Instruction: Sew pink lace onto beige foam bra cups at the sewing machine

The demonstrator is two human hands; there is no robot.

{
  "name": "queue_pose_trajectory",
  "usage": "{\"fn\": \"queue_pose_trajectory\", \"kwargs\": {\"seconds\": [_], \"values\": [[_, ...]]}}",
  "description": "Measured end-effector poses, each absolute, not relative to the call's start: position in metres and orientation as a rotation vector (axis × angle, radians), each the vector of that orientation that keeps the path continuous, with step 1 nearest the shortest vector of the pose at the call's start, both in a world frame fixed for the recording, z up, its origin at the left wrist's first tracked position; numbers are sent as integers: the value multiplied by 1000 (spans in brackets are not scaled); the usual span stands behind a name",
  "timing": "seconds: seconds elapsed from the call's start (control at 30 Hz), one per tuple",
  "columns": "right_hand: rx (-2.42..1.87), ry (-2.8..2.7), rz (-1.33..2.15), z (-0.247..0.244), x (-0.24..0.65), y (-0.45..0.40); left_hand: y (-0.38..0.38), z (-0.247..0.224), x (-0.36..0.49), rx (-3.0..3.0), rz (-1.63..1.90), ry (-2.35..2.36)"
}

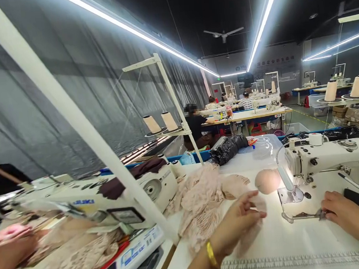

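Note:
My left hand point(246, 212), with a gold bracelet at the wrist, is closed on a thin, sheer beige fabric piece point(251, 238) that hangs below the fingers over the white table. To its left lies a heap of beige lace point(199, 195). A round beige bra cup point(267, 181) sits beyond the fingertips, beside the presser foot area of the white sewing machine point(333, 157). My right hand point(341, 211) rests with curled fingers at the right corner of the metal needle plate point(292, 200). A small dark thing shows at its fingertips, too small to name.
A ruler strip point(301, 261) runs along the table's front edge. At left, another person's hands point(14, 243) hold lace at a second machine point(88, 199). A thread stand point(179, 130), a black plastic bundle point(228, 149) and a clear plastic bin point(262, 155) stand behind.

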State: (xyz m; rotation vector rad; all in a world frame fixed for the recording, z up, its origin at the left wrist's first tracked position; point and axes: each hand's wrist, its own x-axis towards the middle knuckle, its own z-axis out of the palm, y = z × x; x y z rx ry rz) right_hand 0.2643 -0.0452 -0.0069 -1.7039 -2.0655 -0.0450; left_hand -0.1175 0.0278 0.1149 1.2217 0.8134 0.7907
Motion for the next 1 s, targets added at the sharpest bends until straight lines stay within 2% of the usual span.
{"fn": "queue_pose_trajectory", "kwargs": {"seconds": [0.17,0.43,0.6,0.67,0.73,0.77,1.0], "values": [[-1601,-2108,-64,-20,240,-51,27,56,-96,1097,621,671],[-1701,-1886,-346,-50,263,-62,28,51,-98,1114,575,639],[-1715,-1898,-165,-36,247,-70,25,44,-89,1067,553,604],[-1716,-1897,-1,-19,219,-77,23,41,-82,1061,541,597],[-1588,-1950,344,-1,189,-83,23,40,-77,1064,532,576],[-1545,-1993,359,7,175,-85,23,40,-76,1068,528,562],[-1385,-2085,-360,10,135,-67,22,43,-77,1101,506,526]]}}
